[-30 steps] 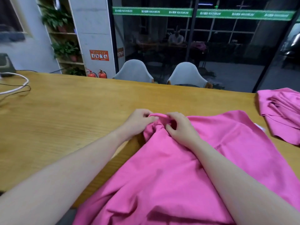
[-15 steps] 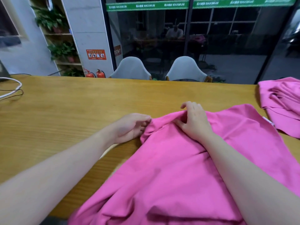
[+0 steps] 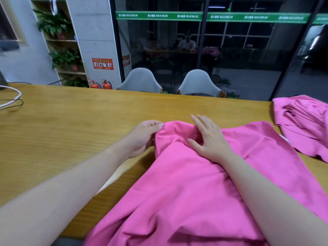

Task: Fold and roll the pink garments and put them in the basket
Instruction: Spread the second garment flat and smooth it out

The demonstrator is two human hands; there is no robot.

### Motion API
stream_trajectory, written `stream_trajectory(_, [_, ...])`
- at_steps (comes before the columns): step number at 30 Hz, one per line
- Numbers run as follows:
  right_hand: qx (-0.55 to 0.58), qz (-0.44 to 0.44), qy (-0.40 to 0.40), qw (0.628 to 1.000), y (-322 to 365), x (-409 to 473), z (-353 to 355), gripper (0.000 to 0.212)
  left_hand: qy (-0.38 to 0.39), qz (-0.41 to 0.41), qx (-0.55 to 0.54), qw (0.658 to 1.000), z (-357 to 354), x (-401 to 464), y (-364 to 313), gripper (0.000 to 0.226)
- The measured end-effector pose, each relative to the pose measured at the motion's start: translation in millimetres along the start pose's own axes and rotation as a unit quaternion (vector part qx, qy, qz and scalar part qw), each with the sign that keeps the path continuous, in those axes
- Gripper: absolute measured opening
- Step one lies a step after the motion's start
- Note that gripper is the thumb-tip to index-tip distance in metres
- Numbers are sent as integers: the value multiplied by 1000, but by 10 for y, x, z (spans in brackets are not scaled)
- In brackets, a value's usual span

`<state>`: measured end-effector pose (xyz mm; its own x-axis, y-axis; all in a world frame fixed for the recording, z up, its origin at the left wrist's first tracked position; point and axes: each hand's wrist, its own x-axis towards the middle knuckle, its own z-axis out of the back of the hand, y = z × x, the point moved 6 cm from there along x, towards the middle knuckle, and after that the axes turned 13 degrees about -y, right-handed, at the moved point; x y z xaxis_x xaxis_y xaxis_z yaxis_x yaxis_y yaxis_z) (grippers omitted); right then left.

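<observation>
A large pink garment (image 3: 191, 189) lies spread over the near right part of the wooden table (image 3: 71, 132), and its near end hangs over the front edge. My left hand (image 3: 143, 137) pinches the garment's far left corner between thumb and fingers. Flat on the cloth just right of that corner lies my right hand (image 3: 209, 139), fingers straight and spread. A second pink garment (image 3: 305, 125) lies crumpled at the far right of the table. No basket is in view.
White and black cables (image 3: 12, 102) lie at the table's far left edge. Two grey chairs (image 3: 142, 81) stand behind the far edge, in front of a dark glass wall. Plant shelves and red fire extinguishers (image 3: 100, 84) stand at the back left.
My hands have moved apart from the bunched corner. The right hand slid right and flattened on the cloth, while the left keeps hold of the corner and the fabric between them has spread out.
</observation>
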<state>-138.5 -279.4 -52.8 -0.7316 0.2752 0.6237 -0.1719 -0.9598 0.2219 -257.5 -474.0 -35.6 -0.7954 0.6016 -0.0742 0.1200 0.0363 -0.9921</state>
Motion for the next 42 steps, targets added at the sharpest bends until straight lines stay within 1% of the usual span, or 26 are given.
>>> stream_trajectory(2, [-1, 10, 9, 1000, -2, -31, 21, 85, -61, -27, 71, 995, 169, 95, -125, 19])
stream_trajectory(3, [-7, 12, 16, 1000, -19, -47, 24, 84, -92, -58, 147, 983, 300, 142, -232, 19])
stream_trajectory(4, [-14, 13, 25, 1000, -34, -62, 25, 84, -115, -97, 243, 958, 435, 183, -351, 19])
stream_trajectory(5, [-23, 14, 34, 999, -42, -72, 23, 85, -123, -132, 331, 926, 539, 213, -452, 18])
stream_trajectory(6, [-32, 17, 43, 998, -44, -78, 16, 86, -119, -152, 395, 898, 613, 229, -511, 19])
stream_trajectory(7, [-41, 21, 53, 998, -36, -81, 11, 86, -108, -158, 432, 881, 657, 233, -529, 19])
stream_trajectory(8, [-51, 28, 62, 996, -29, -78, 1, 87, -97, -154, 448, 875, 678, 227, -517, 19])
stream_trajectory(10, [-79, 48, 84, 992, 24, -63, 3, 90, -85, -153, 449, 876, 670, 186, -444, 18])
stream_trajectory(12, [-111, 82, 93, 986, 179, -22, 11, 88, -74, -148, 419, 893, 645, 143, -347, 15])
stream_trajectory(14, [-85, 108, 85, 987, 517, 29, 18, 77, -60, -125, 377, 916, 642, 111, -272, 17])
stream_trajectory(15, [-41, 111, 89, 989, 724, 38, -6, 71, -53, -109, 355, 927, 640, 109, -237, 21])
stream_trajectory(17, [53, 91, 137, 985, 1082, -11, -120, 63, -44, -71, 275, 958, 631, 95, -195, 27])
stream_trajectory(18, [77, 78, 162, 981, 1182, -67, -207, 61, -40, -43, 210, 976, 632, 78, -181, 28])
stream_trajectory(20, [69, 63, 186, 978, 1223, -178, -343, 63, -31, 2, 104, 994, 680, 27, -153, 30])
stream_trajectory(21, [57, 59, 194, 978, 1198, -218, -380, 66, -17, 10, 87, 996, 724, 6, -127, 30])
stream_trajectory(22, [47, 56, 203, 976, 1171, -241, -393, 69, 5, 14, 96, 995, 762, -32, -97, 29])
stream_trajectory(24, [32, 55, 225, 972, 1143, -250, -399, 78, 62, 26, 157, 985, 865, -120, 3, 32])
stream_trajectory(26, [27, 55, 237, 970, 1149, -254, -395, 77, 107, 41, 198, 974, 940, -218, 67, 37])
stream_trajectory(28, [27, 60, 234, 970, 1144, -256, -388, 73, 136, 63, 205, 967, 943, -332, 68, 32])
stream_trajectory(30, [28, 67, 235, 969, 1119, -260, -383, 82, 146, 74, 206, 965, 925, -387, 63, 21])
stream_trajectory(32, [38, 75, 232, 969, 1095, -256, -387, 96, 127, 73, 161, 976, 930, -359, 68, 10])
stream_trajectory(34, [58, 82, 220, 970, 1077, -253, -379, 108, 83, 76, 86, 990, 979, -239, 107, 18])
stream_trajectory(36, [73, 85, 207, 972, 1062, -248, -362, 113, 35, 78, 61, 994, 1050, -120, 146, 24])
stream_trajectory(39, [68, 84, 209, 972, 1018, -242, -372, 115, -9, 18, 146, 989, 1196, 15, 52, 17])
stream_trajectory(40, [60, 82, 214, 972, 991, -238, -381, 116, -17, -5, 188, 982, 1254, 31, -21, 16])
stream_trajectory(42, [47, 80, 221, 971, 936, -230, -403, 113, -21, -30, 277, 960, 1379, 47, -139, 24])
